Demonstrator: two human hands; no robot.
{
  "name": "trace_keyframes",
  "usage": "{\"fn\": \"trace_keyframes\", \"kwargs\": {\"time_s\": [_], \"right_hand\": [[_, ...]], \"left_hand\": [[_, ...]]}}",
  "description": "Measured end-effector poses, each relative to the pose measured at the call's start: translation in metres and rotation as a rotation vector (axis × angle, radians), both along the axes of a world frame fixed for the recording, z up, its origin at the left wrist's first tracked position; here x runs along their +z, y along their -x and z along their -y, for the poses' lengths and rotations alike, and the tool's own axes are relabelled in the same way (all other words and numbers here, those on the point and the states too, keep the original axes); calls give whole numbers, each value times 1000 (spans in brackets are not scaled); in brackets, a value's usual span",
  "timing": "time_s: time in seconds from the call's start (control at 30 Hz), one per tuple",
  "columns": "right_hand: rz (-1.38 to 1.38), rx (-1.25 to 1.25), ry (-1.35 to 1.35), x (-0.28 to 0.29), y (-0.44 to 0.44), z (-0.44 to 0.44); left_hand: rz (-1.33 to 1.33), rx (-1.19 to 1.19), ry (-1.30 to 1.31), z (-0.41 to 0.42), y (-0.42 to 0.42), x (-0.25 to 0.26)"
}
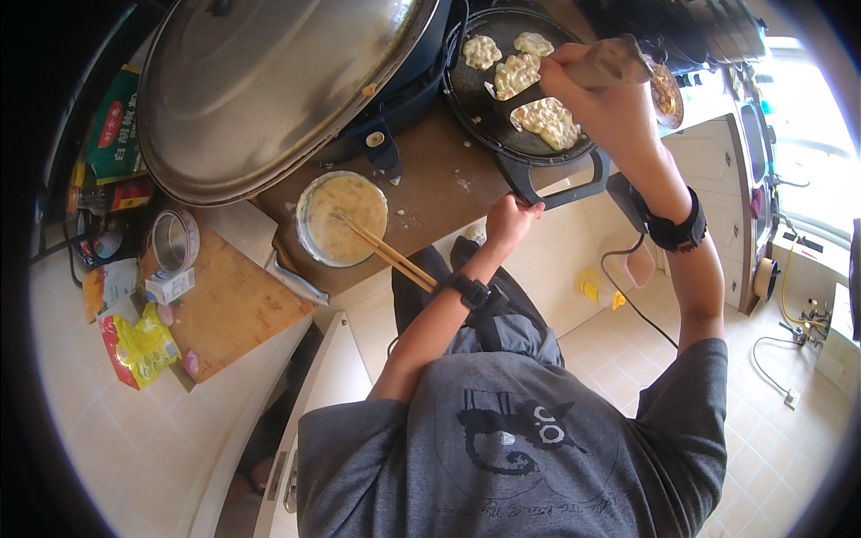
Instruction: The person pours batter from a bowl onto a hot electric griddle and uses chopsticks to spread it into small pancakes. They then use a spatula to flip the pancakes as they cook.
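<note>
My right hand (595, 111) grips a turner by its worn handle (609, 64), over a round black griddle (471, 107). The turner's dark blade (521, 99) lies between two lumpy pale batter cakes (548, 123); smaller cakes (481, 52) sit farther back on the griddle. My left hand (512, 218) is closed on the griddle's black loop handle (568, 191) at its near corner. Left of it, a bowl of batter (343, 208) stands on the brown counter, with wooden chopsticks (397, 259) leaning out over its rim.
A large domed metal lid (282, 81) rises over a dark blue electric pan (410, 101) at upper left. A cleaver (249, 232) lies on a wooden board (229, 302) beside a tin (175, 241) and packets (141, 346). At upper right is a plate of food (666, 94). A cable hangs near my right arm.
</note>
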State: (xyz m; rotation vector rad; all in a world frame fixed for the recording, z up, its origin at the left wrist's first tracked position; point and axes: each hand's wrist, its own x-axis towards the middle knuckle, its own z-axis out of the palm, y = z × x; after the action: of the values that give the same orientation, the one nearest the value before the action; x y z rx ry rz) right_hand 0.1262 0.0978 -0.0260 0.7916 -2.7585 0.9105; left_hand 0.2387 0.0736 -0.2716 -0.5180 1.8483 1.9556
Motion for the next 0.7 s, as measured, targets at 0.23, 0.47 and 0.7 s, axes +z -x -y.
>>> {"fn": "trace_keyframes", "kwargs": {"time_s": [0.23,0.47,0.7], "right_hand": [[-142,48,39,-17,2,-6],[-115,74,41,-14,5,-6],[-123,166,1,-10,8,2]], "left_hand": [[-20,-23,26,3,1,8],[0,-3,14,-2,1,-6],[-10,1,-19,-3,0,-12]]}}
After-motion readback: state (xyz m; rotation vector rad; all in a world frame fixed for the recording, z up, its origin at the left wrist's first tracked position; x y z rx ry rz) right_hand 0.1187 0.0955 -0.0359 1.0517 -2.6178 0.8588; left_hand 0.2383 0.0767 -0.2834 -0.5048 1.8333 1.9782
